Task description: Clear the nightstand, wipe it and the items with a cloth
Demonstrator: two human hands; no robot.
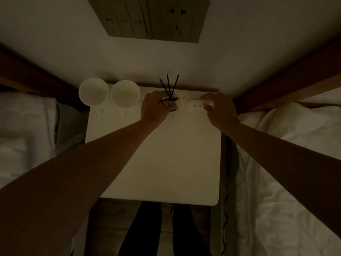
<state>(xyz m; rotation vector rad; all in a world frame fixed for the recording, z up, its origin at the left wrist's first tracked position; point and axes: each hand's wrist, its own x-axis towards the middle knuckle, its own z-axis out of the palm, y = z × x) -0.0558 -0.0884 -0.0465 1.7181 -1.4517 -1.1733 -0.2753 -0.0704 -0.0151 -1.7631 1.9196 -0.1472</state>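
- Dim light, top-down view onto white bench (153, 163) between two beds.
- Left hand (155, 108) curled round small bottle (168, 102) at back of bench; grasping it.
- Bottle holds thin black sticks (168, 85), fanned upward; one stick lying crosswise over bottle top. Liquid level not readable.
- White rose-shaped piece (183, 102) just right of bottle, between both hands; touching bottle or not, cannot tell.
- Right hand (219, 109) pinching small white box (200, 104) with thumb and fingers at its right end; grasping it. Row of small dark marks on box face, too small to read.
- Two white cups (93, 94) (125, 95) side by side at back left of bench, upright, mouths up, handles toward camera. Insides look bare, nothing visible in them.
- Left cup overhangs bench's left edge as seen from above.
- Front and middle of bench top plain white surface.
- Wall panel (149, 17) with switches and sockets above bench.
- White bedding (287, 163) on right, white bedding (24, 130) on left.
- Dark cable (227, 172) running down gap between bench and right bed.
- Dark trouser legs (145, 231) below front edge of bench.
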